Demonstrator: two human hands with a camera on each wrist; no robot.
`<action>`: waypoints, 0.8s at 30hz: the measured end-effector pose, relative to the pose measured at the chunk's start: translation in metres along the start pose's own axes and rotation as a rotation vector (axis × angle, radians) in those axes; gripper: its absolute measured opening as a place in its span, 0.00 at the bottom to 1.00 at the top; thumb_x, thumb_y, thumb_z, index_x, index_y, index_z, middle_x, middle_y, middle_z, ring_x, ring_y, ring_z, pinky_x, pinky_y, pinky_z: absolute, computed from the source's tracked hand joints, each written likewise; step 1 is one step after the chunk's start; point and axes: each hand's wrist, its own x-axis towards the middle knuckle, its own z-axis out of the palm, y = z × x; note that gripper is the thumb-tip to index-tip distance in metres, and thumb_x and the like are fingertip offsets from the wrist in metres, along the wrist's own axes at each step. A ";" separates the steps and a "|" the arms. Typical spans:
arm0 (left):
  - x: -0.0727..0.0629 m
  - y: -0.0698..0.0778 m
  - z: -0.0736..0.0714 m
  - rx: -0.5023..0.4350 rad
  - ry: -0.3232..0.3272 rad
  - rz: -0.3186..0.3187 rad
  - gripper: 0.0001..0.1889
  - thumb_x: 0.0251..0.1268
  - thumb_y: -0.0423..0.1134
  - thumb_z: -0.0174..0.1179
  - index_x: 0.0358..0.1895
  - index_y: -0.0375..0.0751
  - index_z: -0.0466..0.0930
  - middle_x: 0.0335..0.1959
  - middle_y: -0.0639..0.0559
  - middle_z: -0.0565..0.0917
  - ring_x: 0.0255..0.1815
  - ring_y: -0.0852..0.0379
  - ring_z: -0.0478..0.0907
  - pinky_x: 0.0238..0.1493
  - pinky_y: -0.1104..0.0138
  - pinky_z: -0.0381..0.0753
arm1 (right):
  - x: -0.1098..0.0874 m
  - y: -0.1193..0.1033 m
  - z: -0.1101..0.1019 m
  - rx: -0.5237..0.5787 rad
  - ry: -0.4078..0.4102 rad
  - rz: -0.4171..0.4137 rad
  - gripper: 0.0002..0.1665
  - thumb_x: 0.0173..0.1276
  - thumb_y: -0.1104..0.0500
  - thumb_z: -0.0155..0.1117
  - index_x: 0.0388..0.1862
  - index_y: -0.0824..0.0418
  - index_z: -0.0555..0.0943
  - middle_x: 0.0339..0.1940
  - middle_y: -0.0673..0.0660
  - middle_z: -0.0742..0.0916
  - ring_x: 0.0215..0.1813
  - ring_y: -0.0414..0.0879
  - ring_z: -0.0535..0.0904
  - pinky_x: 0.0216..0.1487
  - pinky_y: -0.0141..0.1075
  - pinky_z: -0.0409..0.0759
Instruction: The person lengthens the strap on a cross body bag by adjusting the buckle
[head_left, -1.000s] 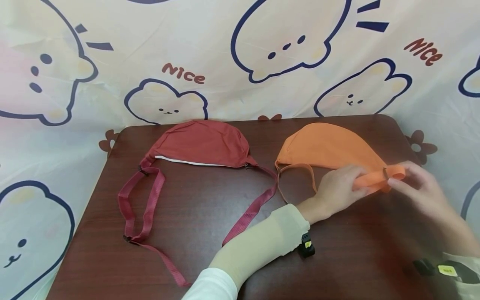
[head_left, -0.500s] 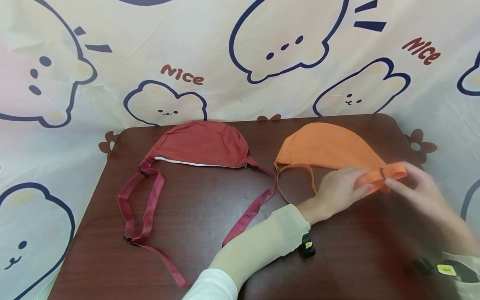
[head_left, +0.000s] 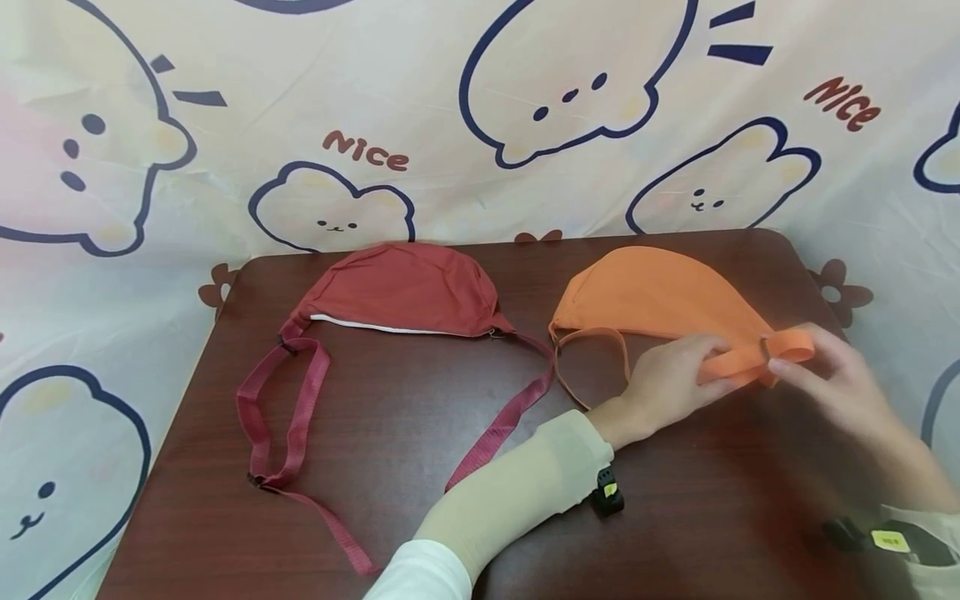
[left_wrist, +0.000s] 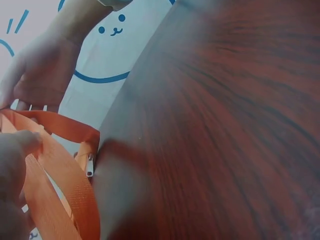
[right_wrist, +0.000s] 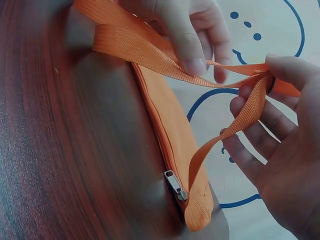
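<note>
Left hand pinches orange strap; right hand grips it at the buckle — seemingly to spread the webbing | orange bag on tabletop, probably anchoring it

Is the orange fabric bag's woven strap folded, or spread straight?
Folded: the flat orange woven strap doubles into loops between left hand and right hand.

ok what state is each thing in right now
left hand, pinching the orange strap
right hand, pinching it near the buckle
orange strap, looped between the hands
orange bag, lying on the table
zip pull, at the orange bag's end
red bag, lying unheld
red strap, loosely looped on the table
</note>
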 end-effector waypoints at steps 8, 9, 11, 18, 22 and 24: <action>-0.002 -0.007 0.003 0.100 0.063 0.054 0.19 0.73 0.53 0.61 0.62 0.54 0.80 0.52 0.65 0.83 0.39 0.74 0.74 0.36 0.82 0.69 | -0.001 -0.003 -0.003 0.104 0.009 0.038 0.18 0.72 0.76 0.58 0.59 0.70 0.76 0.44 0.55 0.82 0.44 0.42 0.77 0.47 0.26 0.74; -0.002 -0.008 0.003 0.110 0.065 0.059 0.18 0.74 0.53 0.60 0.62 0.54 0.81 0.53 0.65 0.83 0.41 0.73 0.75 0.37 0.82 0.70 | -0.001 -0.003 -0.003 0.118 0.009 0.047 0.18 0.72 0.76 0.57 0.59 0.70 0.76 0.44 0.55 0.82 0.45 0.42 0.77 0.47 0.26 0.74; -0.002 -0.008 0.004 0.127 0.075 0.074 0.18 0.75 0.53 0.59 0.62 0.53 0.81 0.54 0.64 0.84 0.45 0.73 0.77 0.40 0.82 0.72 | -0.001 -0.004 -0.003 0.085 0.013 0.062 0.18 0.72 0.75 0.58 0.59 0.68 0.76 0.44 0.53 0.83 0.44 0.41 0.77 0.46 0.26 0.74; 0.002 -0.003 0.002 0.114 0.071 0.103 0.18 0.75 0.55 0.58 0.61 0.54 0.81 0.44 0.65 0.84 0.38 0.71 0.74 0.35 0.82 0.68 | 0.002 -0.006 0.005 -0.081 -0.024 0.055 0.19 0.70 0.73 0.63 0.58 0.66 0.76 0.41 0.50 0.83 0.39 0.41 0.79 0.39 0.28 0.80; 0.002 -0.001 0.001 0.095 0.051 0.090 0.22 0.74 0.57 0.59 0.65 0.55 0.79 0.54 0.65 0.84 0.48 0.72 0.78 0.43 0.83 0.71 | 0.003 -0.005 0.008 -0.099 -0.033 0.019 0.20 0.69 0.74 0.64 0.59 0.66 0.76 0.43 0.50 0.83 0.39 0.41 0.80 0.39 0.28 0.81; 0.000 -0.001 0.000 0.074 0.033 0.069 0.24 0.73 0.57 0.60 0.67 0.54 0.78 0.57 0.64 0.83 0.52 0.72 0.78 0.48 0.83 0.72 | 0.003 -0.004 0.007 -0.091 -0.028 0.010 0.21 0.69 0.75 0.63 0.59 0.66 0.76 0.42 0.50 0.83 0.39 0.41 0.80 0.39 0.27 0.81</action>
